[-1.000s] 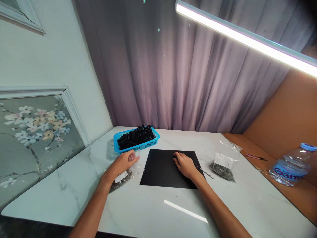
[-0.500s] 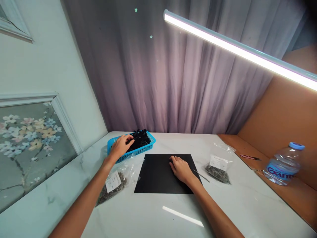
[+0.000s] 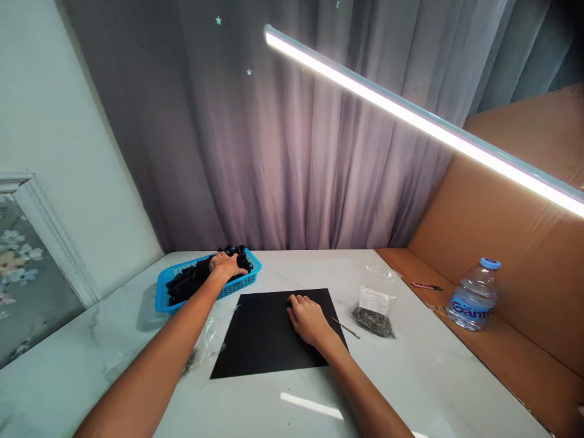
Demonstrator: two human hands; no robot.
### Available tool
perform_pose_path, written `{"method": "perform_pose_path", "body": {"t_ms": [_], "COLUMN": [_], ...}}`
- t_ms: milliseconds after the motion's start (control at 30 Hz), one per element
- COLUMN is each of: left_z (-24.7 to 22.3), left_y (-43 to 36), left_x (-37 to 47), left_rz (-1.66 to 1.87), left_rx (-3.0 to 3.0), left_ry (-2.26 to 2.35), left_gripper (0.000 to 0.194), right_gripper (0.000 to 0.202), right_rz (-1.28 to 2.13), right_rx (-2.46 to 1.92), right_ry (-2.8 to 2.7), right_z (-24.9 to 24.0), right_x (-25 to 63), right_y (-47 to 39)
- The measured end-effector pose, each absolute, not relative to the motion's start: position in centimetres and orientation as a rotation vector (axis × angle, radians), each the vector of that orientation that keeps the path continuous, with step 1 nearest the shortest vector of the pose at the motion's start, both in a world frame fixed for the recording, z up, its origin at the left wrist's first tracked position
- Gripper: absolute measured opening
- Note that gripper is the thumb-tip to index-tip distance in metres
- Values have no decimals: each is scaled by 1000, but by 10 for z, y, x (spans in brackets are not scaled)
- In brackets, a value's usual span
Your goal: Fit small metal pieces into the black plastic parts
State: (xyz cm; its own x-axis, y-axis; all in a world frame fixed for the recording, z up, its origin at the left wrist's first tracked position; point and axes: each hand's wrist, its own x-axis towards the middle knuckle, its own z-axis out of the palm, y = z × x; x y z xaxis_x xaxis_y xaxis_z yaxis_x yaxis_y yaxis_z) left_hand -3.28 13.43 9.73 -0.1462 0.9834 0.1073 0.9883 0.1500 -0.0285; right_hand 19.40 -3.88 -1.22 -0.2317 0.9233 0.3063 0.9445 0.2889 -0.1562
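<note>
My left hand [image 3: 223,265] is over the right part of a blue plastic basket [image 3: 163,299], on a heap of black pieces [image 3: 189,281]. Its thumb is spread away, while the other fingertips are partly lost among the pieces. On a black mat [image 3: 260,334] rests my right hand [image 3: 306,317], its fingers bent and drawn together near the far edge. Something small and dark may be at those fingertips, but it blends into the mat. A thin metal tool [image 3: 347,329] lies just right of this hand, partly off the mat.
A clear bag of small metal pieces [image 3: 374,320] lies to the right; another bag [image 3: 207,340] is partly behind my left forearm. A water bottle [image 3: 473,298] and a red-and-black pen-like item [image 3: 426,286] are on the brown cardboard [image 3: 515,347]. A lit tube lamp [image 3: 410,118] hangs above.
My left hand has reached further right in the basket and down onto the black pieces, its thumb now spread. My right hand stays on the mat. The view has turned to the right.
</note>
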Motion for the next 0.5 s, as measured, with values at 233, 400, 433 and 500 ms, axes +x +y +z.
{"method": "perform_pose_path", "body": {"t_ms": [233,400,433,500], "left_z": [88,78,77,75], "left_y": [137,129,127,126], "left_x": [-38,-43,-44,-47], "left_rz": [-39,-121,-134,-154], "left_rx": [-1985,-1998,-2005,-2026], "left_ry": [-2262,-2191,-2180,-2163], "left_gripper": [63,61,61,59], "right_gripper": [22,23,24,24], "right_rz": [-70,-50,-46,-40], "right_rx": [-1681,-1680,-1680,-1684], "right_ry": [-2239,-2243,-2244,-2249], "right_z": [-11,-12,-12,-12], "right_x": [196,197,197,197], "right_y": [-40,-42,-42,-42]}}
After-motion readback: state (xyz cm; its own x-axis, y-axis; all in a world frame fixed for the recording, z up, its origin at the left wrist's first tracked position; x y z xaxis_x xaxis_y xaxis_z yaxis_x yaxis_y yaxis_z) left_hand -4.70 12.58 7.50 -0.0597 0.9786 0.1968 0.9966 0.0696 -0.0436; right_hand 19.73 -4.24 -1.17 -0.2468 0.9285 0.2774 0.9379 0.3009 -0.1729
